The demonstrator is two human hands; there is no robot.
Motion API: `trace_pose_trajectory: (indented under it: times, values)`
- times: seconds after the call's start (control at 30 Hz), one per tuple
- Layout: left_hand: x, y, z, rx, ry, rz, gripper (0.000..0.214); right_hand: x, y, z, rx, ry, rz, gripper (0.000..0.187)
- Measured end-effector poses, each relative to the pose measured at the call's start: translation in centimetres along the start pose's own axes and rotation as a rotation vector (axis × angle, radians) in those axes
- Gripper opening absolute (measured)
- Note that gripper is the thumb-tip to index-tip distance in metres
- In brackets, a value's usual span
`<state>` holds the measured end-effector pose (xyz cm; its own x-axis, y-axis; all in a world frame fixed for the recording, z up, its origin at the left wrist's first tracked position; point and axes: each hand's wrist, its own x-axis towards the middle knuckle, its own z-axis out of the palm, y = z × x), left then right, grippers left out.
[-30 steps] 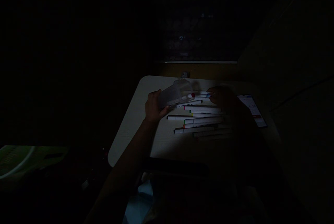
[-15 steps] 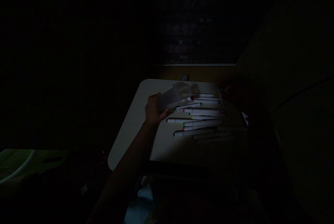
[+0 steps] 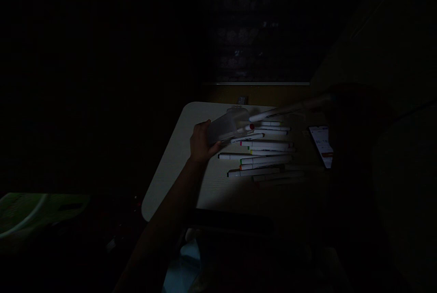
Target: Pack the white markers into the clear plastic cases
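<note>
My left hand (image 3: 201,142) is closed around a translucent plastic case (image 3: 221,128), which lies tilted above the table. Its open end faces right, and a marker with a red end (image 3: 251,127) shows at that opening. On the right, my right hand (image 3: 346,99) is very dark, almost lost in shadow. A long white marker (image 3: 273,113) stretches leftward from it, slightly blurred, with its far end near the case's mouth. Below, several white markers (image 3: 266,160) with coloured ends lie side by side on the table.
The pale table (image 3: 170,170) has rounded corners. A lit phone (image 3: 321,145) lies at its right side, close to my right arm. Behind the table's far edge sits a small label-like object (image 3: 241,100). A green surface (image 3: 64,206) shows at lower left. Most surroundings are dark.
My right hand has risen and now holds a marker pointing left towards the case. More of the phone is uncovered. The left hand and case are nearly where they were.
</note>
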<state>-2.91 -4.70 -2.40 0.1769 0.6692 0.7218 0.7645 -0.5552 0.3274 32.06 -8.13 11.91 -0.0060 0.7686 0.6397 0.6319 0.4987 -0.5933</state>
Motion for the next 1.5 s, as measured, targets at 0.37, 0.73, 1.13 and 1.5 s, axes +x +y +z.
trace_pose_trajectory:
  times: [0.37,0.73,1.13,1.5]
  values:
    - [0.0,-0.1,0.0,0.006,-0.001,0.004,0.079,0.0,-2.1,2.4,0.096,-0.021,0.014,0.023]
    - [0.0,0.0,0.0,0.002,0.023,0.010,0.078,-0.1,-2.4,3.2,0.014,-0.325,-0.026,0.020]
    - [-0.1,-0.1,0.1,0.003,0.055,0.043,0.077,0.1,-2.6,3.1,-0.027,-0.352,-0.012,0.017]
    - [-0.1,-0.2,0.1,0.020,0.021,0.032,0.079,0.2,-0.1,3.3,-0.079,-0.457,0.072,0.026]
